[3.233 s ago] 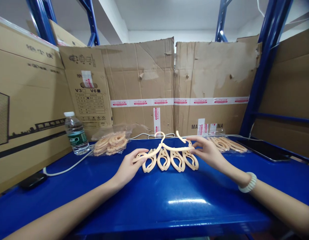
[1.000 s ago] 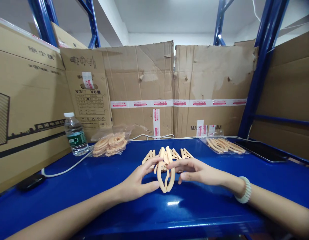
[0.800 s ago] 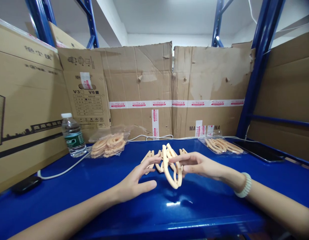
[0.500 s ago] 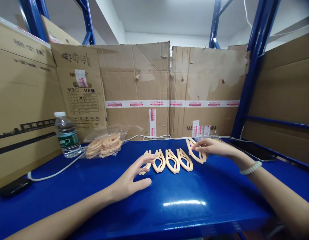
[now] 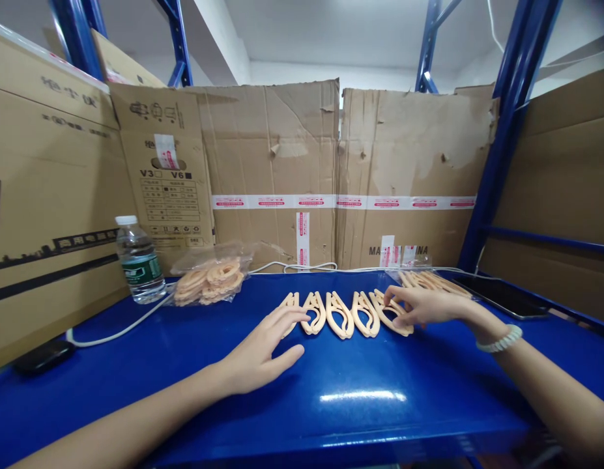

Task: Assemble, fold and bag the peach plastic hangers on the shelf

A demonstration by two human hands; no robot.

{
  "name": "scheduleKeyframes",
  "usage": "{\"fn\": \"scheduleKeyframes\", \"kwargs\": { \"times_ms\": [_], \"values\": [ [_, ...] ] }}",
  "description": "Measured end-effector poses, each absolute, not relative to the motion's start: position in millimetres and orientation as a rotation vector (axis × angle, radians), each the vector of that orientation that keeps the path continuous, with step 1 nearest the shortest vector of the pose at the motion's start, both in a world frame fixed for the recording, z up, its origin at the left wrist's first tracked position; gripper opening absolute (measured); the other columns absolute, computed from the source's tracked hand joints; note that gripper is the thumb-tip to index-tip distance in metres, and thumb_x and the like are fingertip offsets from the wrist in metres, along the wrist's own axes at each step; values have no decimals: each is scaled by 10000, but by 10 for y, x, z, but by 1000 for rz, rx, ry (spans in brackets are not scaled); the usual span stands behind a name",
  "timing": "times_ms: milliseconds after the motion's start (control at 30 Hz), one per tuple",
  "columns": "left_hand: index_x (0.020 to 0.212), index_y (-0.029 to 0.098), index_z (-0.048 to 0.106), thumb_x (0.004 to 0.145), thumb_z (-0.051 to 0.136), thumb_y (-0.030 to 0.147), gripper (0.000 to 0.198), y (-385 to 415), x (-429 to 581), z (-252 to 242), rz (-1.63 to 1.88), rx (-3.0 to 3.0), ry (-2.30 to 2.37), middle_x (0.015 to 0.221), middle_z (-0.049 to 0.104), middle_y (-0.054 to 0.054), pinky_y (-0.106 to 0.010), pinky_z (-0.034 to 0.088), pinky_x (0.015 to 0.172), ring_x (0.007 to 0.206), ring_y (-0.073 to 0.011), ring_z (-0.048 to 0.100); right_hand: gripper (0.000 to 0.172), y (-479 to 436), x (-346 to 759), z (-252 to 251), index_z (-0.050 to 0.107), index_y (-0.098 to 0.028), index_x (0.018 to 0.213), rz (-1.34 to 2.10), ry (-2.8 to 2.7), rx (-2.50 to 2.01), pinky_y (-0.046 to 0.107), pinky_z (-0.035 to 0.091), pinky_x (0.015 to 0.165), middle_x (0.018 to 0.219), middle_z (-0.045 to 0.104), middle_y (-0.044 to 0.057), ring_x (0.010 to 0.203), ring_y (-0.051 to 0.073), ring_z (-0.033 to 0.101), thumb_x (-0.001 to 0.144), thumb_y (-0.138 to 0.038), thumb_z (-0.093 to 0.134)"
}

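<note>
Several beige folding clothes hangers, folded into teardrop shapes, lie in a row on the blue tabletop [image 5: 350, 417]. At the row's right end, the fingers of my right hand [image 5: 426, 306] grip a folded hanger [image 5: 380, 310], low at the table and beside its neighbour [image 5: 365, 333]. My left hand [image 5: 262, 348] hovers or rests over the left end, fingers stretched out and thumb apart. It partly covers the leftmost hanger [image 5: 292, 299], and its fingertips reach the second one [image 5: 313, 331]. Midway along the row is another hanger [image 5: 345, 335], uncovered.
A clear bag of beige hangers [image 5: 211, 281] and a water bottle [image 5: 140, 264] stand back left. Behind my right hand lies another bag of hangers [image 5: 431, 280], near a dark tablet-like device [image 5: 507, 298]. A black object [image 5: 45, 358] with a white cable sits left. Cardboard [image 5: 272, 169] walls the back.
My right hand has brought its hanger down and towards me to the right end of the row. The bag of hangers behind it now shows. My left hand stays nearly in place.
</note>
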State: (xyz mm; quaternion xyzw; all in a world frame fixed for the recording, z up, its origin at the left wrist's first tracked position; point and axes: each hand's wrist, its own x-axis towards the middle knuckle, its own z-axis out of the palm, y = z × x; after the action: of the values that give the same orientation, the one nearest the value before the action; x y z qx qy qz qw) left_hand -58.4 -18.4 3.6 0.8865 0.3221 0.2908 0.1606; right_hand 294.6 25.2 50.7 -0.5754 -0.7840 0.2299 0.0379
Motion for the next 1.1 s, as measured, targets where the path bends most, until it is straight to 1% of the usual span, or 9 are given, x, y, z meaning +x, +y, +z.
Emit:
{"fn": "scheduleKeyframes", "kwargs": {
  "times_ms": [200, 367, 433, 500, 600, 700, 767, 867, 1100],
  "values": [
    [1298, 258, 497, 899, 502, 336, 406, -178, -595, -12, 762, 2598, 1022, 1388, 461, -85, -479, 265, 1117, 1343, -302, 328, 408, 209, 2946, 523, 485, -186, 1074, 685, -2413, -1812, 314, 478, 575, 750, 639, 39, 623, 220, 637, 728, -363, 611],
    [1285, 245, 498, 907, 481, 340, 391, -215, -572, -4, 718, 2582, 1083, 1389, 460, -90, -469, 306, 1106, 1312, -276, 385, 377, 187, 2912, 428, 552, -170, 1052, 192, -2467, -1753, 410, 489, 782, 988, 644, 129, 911, 309, 631, 774, -422, 576],
    [1281, 254, 497, 911, 469, 340, 381, -242, -553, 11, 682, 2615, 1138, 1398, 453, -79, -503, 259, 1125, 1325, -272, 371, 462, 129, 2852, 325, 533, -143, 1162, 30, -2425, -1638, 450, 455, 902, 1134, 603, 173, 1061, 322, 581, 849, -480, 487],
    [1299, 269, 480, 916, 457, 359, 395, -262, -524, 21, 625, 2660, 1217, 1426, 429, -69, -558, 193, 1131, 1356, -283, 326, 581, 30, 2769, 217, 451, -133, 1316, -44, -2417, -1505, 475, 388, 1010, 1314, 503, 197, 1223, 324, 477, 901, -535, 393],
    [1375, 301, 404, 919, 438, 419, 473, -266, -459, 17, 524, 2695, 1324, 1511, 308, -70, -632, 155, 1101, 1408, -318, 201, 681, -139, 2624, 83, 292, -222, 1462, -7, -2486, -1450, 529, 287, 1084, 1509, 294, 146, 1388, 339, 242, 905, -611, 336],
    [1440, 364, 280, 918, 404, 499, 553, -258, -378, -5, 422, 2698, 1389, 1568, 120, -57, -702, 145, 1049, 1425, -360, 47, 669, -234, 2489, -12, 219, -331, 1480, 7, -2556, -1450, 615, 165, 1094, 1558, 176, 92, 1416, 365, 100, 897, -644, 318],
    [1453, 399, 218, 910, 376, 558, 587, -255, -327, -23, 368, 2696, 1395, 1572, 75, -57, -732, 138, 1020, 1415, -391, 22, 645, -240, 2423, -56, 188, -387, 1472, 7, -2594, -1445, 670, 103, 1068, 1561, 157, 85, 1414, 376, 65, 897, -656, 299],
    [1447, 409, 231, 888, 342, 636, 613, -231, -272, -52, 300, 2702, 1389, 1569, 79, -81, -739, 114, 1013, 1404, -418, 62, 635, -181, 2365, -84, 163, -422, 1464, 44, -2638, -1453, 706, 83, 1036, 1560, 147, 91, 1412, 380, 36, 892, -674, 272],
    [1414, 419, 316, 857, 362, 673, 614, 152, -236, -64, 282, 2656, 1524, 1562, 122, -110, -745, 101, 999, 1401, -428, 42, 715, 304, 2284, -61, 168, -352, 1482, 108, -2676, -1404, 626, 96, 1089, 1563, 119, 110, 1418, 352, -5, 871, -712, 257]
  ]
}}
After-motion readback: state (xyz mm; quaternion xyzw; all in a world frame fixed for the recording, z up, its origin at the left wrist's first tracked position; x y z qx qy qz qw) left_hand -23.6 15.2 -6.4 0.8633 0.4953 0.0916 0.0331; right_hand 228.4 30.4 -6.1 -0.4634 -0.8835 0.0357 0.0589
